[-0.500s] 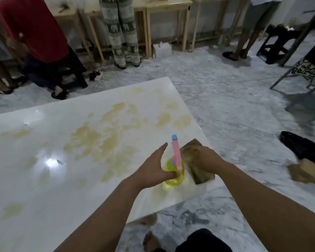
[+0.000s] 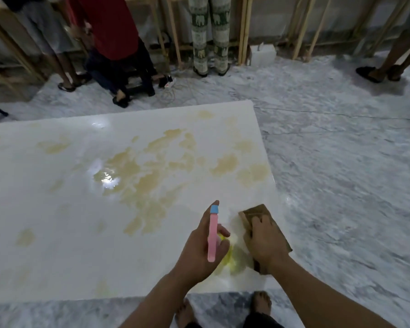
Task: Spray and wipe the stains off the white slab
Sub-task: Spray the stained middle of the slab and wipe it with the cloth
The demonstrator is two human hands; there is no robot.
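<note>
On the slab [image 2: 57,209], left fingers [image 2: 223,233] wrap the half-hidden spray bottle [image 2: 212,235]; right fingers [image 2: 258,221] press the cloth [image 2: 251,214].

White slab [image 2: 57,209], tan stains [image 2: 137,178]; pink sprayer [image 2: 212,235], seemingly brown cloth [image 2: 253,214].

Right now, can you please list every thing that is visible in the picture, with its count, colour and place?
slab: one, white, glossy, lying on the floor, fills the left and middle.
stains: many, yellow-brown, spread across the slab's middle and far right part.
spray bottle: one, yellow body with pink head and blue nozzle, near the slab's near right corner.
cloth: one, brown, flat on the slab by its right edge.
floor: grey-white marble pattern, all around the slab.
wooden tables: several, pale legs, along the far wall.
other people: about five, legs and bodies only, far side.
bare feet: two, bottom edge.
left hand: grips the spray bottle.
right hand: presses on the cloth.
</note>
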